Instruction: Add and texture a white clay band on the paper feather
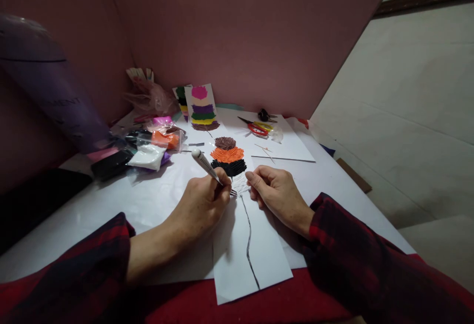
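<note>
A small fork-like tool with a pale handle is gripped in my left hand. Its prongs touch a white textured patch on a white sheet. Above that patch lie bands of black, orange and brown textured material. A dark wavy line runs down the sheet's lower part. My right hand is closed beside the patch's right edge, thumb and fingertips pressed together. Whatever may be between them is too small to tell.
Bags of coloured material lie at the left, near a purple container. Two painted cards lean at the back. Red-handled scissors, a black clip-like item and thin sticks lie behind my right hand.
</note>
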### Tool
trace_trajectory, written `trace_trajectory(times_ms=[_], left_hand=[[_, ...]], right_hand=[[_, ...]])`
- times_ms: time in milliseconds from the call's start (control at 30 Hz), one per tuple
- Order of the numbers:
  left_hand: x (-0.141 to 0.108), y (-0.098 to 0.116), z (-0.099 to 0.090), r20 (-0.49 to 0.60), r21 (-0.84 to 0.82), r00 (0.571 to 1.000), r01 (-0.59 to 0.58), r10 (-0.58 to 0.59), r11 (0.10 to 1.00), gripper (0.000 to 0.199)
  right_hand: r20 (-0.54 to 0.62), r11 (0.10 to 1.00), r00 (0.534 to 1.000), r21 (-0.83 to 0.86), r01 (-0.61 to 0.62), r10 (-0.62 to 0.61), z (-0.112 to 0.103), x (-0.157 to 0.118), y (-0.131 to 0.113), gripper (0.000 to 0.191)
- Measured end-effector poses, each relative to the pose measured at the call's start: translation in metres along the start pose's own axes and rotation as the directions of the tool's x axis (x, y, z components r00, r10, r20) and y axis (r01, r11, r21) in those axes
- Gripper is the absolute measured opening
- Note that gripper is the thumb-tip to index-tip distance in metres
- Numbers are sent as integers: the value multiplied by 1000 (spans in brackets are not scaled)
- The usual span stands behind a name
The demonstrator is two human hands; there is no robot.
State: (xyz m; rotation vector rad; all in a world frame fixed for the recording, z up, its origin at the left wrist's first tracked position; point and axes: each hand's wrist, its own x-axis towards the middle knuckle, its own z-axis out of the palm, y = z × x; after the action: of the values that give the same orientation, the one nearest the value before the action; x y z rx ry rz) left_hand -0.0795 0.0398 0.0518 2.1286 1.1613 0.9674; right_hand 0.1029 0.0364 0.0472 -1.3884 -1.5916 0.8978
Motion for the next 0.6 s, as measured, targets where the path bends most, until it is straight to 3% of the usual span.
trace_trajectory(times_ms=[600], left_hand=[[0,4,-5,3,20,1000,29,-30,999,13]], right_hand=[[2,1000,1000,2,4,-4,0,0,0,32]])
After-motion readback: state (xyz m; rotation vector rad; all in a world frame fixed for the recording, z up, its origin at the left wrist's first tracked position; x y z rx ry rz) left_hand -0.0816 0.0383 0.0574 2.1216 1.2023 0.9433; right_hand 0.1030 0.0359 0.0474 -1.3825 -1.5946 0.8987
